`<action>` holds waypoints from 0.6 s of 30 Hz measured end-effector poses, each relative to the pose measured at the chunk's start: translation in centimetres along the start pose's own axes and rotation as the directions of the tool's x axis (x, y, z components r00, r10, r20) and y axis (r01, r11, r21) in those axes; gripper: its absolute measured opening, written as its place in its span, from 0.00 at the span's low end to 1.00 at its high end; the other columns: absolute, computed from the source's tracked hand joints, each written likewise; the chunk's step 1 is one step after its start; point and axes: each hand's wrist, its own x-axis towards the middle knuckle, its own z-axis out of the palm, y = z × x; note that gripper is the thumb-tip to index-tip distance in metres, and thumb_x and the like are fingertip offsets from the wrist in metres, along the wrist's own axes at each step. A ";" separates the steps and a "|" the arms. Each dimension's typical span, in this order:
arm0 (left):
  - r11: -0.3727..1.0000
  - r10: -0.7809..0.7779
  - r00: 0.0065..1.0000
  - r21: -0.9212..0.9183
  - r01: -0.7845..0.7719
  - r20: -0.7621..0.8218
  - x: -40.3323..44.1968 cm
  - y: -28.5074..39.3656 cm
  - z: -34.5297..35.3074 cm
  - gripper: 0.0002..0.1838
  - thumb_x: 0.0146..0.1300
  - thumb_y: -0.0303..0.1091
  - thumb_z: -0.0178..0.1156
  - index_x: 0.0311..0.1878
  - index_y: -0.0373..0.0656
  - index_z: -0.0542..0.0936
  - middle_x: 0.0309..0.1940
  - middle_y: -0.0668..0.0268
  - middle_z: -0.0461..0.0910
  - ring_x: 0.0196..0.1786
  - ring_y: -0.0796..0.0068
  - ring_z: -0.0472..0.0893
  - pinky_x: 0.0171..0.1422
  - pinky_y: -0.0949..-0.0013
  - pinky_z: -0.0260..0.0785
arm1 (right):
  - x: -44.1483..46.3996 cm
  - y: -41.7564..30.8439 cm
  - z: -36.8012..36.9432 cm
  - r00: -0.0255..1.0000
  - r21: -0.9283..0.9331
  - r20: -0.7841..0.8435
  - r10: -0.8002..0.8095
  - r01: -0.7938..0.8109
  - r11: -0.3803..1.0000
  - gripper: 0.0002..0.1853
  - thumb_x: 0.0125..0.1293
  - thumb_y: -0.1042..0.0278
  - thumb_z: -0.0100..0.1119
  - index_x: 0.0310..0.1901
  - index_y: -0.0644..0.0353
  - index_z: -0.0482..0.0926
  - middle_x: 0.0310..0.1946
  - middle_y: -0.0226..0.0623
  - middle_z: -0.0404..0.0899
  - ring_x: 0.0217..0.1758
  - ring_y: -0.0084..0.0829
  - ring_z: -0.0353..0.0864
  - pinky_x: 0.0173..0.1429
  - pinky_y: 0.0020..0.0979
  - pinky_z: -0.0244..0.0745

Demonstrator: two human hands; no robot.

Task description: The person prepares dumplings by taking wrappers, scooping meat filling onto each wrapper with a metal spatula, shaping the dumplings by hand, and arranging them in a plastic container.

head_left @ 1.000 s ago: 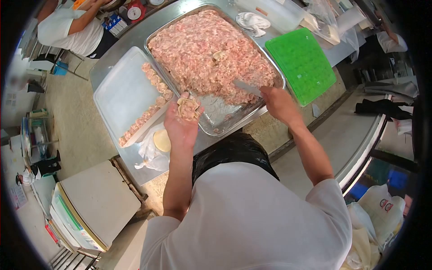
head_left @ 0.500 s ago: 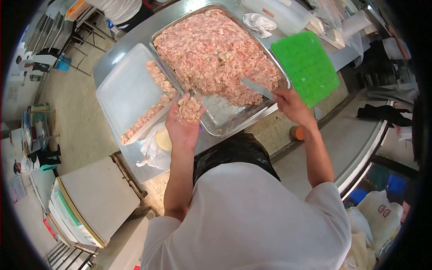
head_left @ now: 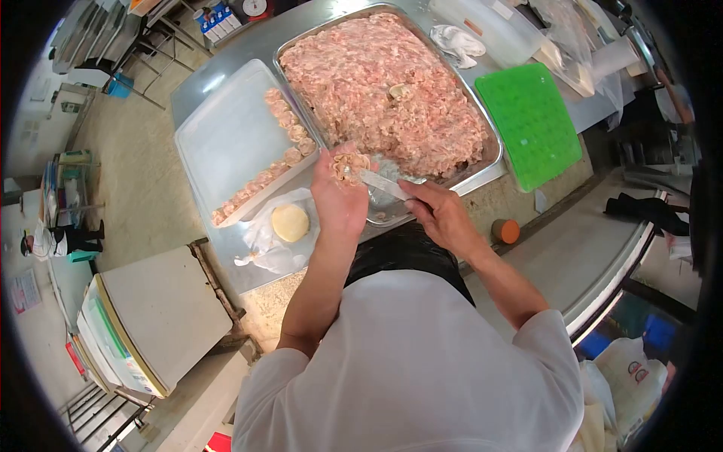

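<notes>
My left hand (head_left: 340,197) is closed around a dumpling (head_left: 348,169), its wrapper gathered about minced filling. In my right hand (head_left: 440,213) is a flat metal spatula (head_left: 385,185), and its tip touches the top of the dumpling. Both hands are over the near edge of a large metal tray (head_left: 493,154) piled with pink minced meat (head_left: 376,83). To the left, a white plastic tray (head_left: 218,135) holds rows of filled dumplings (head_left: 260,188) along two sides. A stack of round pale wrappers (head_left: 290,223) lies on a plastic bag below that tray.
A green board (head_left: 529,124) lies right of the meat tray. Behind it are a crumpled white cloth (head_left: 458,44) and a clear plastic container (head_left: 493,30). An orange-topped container (head_left: 506,230) is near the table's right side. Another person (head_left: 64,239) is far left.
My right hand has brought the spatula from the meat down to the dumpling in my left hand. The left hand has shifted right, uncovering the wrappers, and the dumpling looks more gathered.
</notes>
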 end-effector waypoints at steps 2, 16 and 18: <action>0.998 0.056 0.997 0.024 -0.055 -0.044 0.0 0.2 0.3 0.19 0.79 0.46 0.47 0.52 0.40 0.79 0.42 0.63 0.82 0.48 0.58 0.80 0.60 0.44 0.71 | 0.1 0.0 -0.2 1.000 0.021 -0.011 0.000 0.000 1.000 0.17 0.66 0.76 0.64 0.57 0.60 0.84 0.34 0.48 0.81 0.34 0.49 0.82 0.39 0.43 0.76; 1.000 -0.012 0.999 -0.012 0.013 0.039 -0.4 0.7 -2.2 0.17 0.78 0.42 0.45 0.46 0.39 0.79 0.41 0.57 0.82 0.45 0.53 0.81 0.56 0.46 0.72 | 0.3 -2.8 -2.8 0.991 0.046 0.090 0.096 -0.100 0.994 0.15 0.64 0.78 0.65 0.53 0.63 0.84 0.36 0.48 0.85 0.34 0.49 0.84 0.40 0.40 0.78; 0.999 -0.018 0.999 -0.040 0.020 0.039 -0.6 0.8 -1.5 0.17 0.78 0.42 0.46 0.46 0.40 0.79 0.41 0.56 0.82 0.47 0.52 0.81 0.57 0.46 0.71 | 0.5 -1.8 -1.5 0.999 0.045 0.041 0.000 -0.002 0.999 0.15 0.64 0.79 0.65 0.53 0.64 0.84 0.36 0.48 0.85 0.35 0.49 0.84 0.40 0.40 0.78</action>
